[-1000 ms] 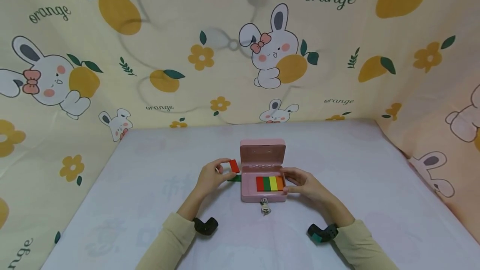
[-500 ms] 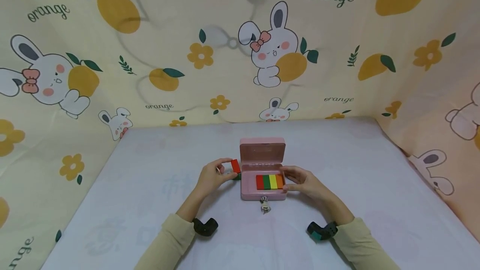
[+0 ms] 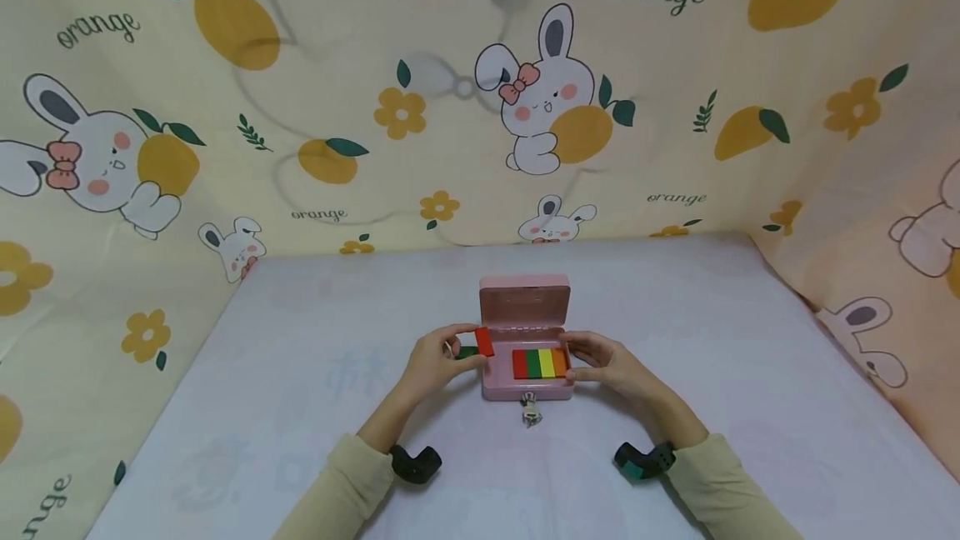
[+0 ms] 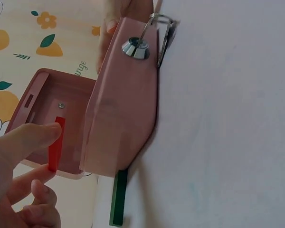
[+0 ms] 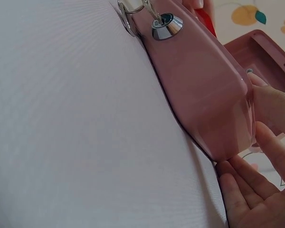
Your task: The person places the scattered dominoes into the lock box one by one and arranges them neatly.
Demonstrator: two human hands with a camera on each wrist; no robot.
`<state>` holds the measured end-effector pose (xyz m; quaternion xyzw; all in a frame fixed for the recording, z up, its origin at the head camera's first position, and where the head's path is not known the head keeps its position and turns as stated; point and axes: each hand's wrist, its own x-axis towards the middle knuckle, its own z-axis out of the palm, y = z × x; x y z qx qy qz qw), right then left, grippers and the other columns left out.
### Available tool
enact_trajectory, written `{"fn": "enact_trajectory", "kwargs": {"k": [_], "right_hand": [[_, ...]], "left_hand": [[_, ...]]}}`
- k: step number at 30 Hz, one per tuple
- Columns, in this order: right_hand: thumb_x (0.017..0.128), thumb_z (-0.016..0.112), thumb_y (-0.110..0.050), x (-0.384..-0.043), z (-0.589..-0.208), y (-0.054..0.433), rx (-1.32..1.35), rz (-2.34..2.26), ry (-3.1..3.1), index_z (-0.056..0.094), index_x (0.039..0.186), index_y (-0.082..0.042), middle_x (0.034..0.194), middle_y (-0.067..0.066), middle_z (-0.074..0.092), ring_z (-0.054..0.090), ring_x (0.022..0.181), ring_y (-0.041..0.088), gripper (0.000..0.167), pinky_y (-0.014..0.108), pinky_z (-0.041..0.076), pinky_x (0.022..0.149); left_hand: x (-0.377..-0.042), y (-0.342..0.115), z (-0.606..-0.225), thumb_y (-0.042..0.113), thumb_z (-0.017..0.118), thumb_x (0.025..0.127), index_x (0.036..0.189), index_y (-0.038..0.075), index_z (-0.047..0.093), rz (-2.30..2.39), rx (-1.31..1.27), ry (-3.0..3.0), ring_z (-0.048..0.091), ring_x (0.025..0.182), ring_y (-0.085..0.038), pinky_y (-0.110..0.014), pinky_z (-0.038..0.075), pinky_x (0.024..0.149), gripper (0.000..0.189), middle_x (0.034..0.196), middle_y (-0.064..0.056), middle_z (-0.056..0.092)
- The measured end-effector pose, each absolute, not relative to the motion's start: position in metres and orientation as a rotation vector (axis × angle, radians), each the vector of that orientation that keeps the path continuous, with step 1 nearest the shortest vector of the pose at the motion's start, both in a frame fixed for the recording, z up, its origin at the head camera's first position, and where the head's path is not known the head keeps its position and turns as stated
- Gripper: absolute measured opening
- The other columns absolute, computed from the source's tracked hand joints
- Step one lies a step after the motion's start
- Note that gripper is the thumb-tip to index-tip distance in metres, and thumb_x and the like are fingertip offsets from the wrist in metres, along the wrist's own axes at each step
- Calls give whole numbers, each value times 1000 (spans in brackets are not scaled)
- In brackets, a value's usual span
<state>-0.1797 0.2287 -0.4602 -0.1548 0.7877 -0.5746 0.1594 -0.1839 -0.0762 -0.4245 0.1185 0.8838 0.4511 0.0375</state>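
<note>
My left hand (image 3: 435, 361) pinches a thin red block (image 3: 484, 342) between thumb and finger at the left rim of a small pink metal cash box (image 3: 504, 391). Seen from the left wrist, the red block (image 4: 55, 147) stands on edge in the grip, overlapping the raised lid. Inside the box a row of red, green, yellow and orange blocks (image 3: 540, 363) lies toward the right. A green block (image 4: 118, 197) lies on the table against the box's left side. My right hand (image 3: 607, 363) holds the box's right side, its thumb (image 5: 273, 102) near the rim and other fingers low on the wall.
The box's lid (image 3: 525, 302) is tipped back. A key with a ring (image 3: 530, 409) hangs from the front lock. Behind the white tabletop (image 3: 360, 298) rises a cloth (image 3: 435, 48) printed with rabbits and oranges. Each wrist wears a black device (image 3: 416, 465).
My left hand has carried the red block rightward and slightly down, from beside the box to over its left rim. The right hand stays on the box.
</note>
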Motion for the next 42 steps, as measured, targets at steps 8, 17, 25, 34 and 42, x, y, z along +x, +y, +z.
{"fn": "enact_trajectory", "kwargs": {"k": [8, 17, 25, 34, 42], "right_hand": [[86, 71, -16, -180, -460, 230, -401, -1650, 2242, 44, 141, -2, 149, 23, 40, 33, 142, 43, 63, 45, 33, 110], [85, 72, -16, -180, -462, 232, -453, -1649, 2247, 44, 139, 2, 149, 26, 39, 34, 141, 47, 63, 45, 34, 110], [85, 73, -19, -181, -464, 232, -456, -1654, 2247, 43, 140, 2, 149, 26, 39, 33, 141, 46, 66, 44, 35, 109], [86, 72, -17, -179, -461, 230, -457, -1634, 2260, 43, 139, 4, 148, 28, 39, 35, 139, 47, 64, 38, 38, 109], [85, 71, -15, -180, -459, 228, -435, -1654, 2234, 44, 139, 3, 150, 27, 37, 34, 140, 48, 63, 48, 33, 111]], "left_hand": [[-181, -77, -426, 23, 81, 77, 121, 10, 66, 1400, 394, 2724, 35, 59, -8, -19, 27, 54, 49, 71, -2, 46], [-177, -75, -428, 22, 81, 77, 121, 9, 66, 1427, 429, 2698, 34, 57, -5, -18, 27, 53, 48, 70, 1, 46], [-175, -72, -429, 19, 80, 77, 121, 9, 66, 1453, 456, 2663, 34, 58, -4, -17, 28, 55, 47, 70, 0, 45], [-174, -68, -436, 20, 79, 78, 119, 6, 66, 1393, 497, 2657, 37, 62, -5, -17, 29, 57, 45, 70, 1, 43], [-177, -67, -439, 19, 79, 79, 118, 5, 66, 1331, 561, 2664, 39, 65, -6, -17, 31, 59, 44, 72, -1, 47]]}}
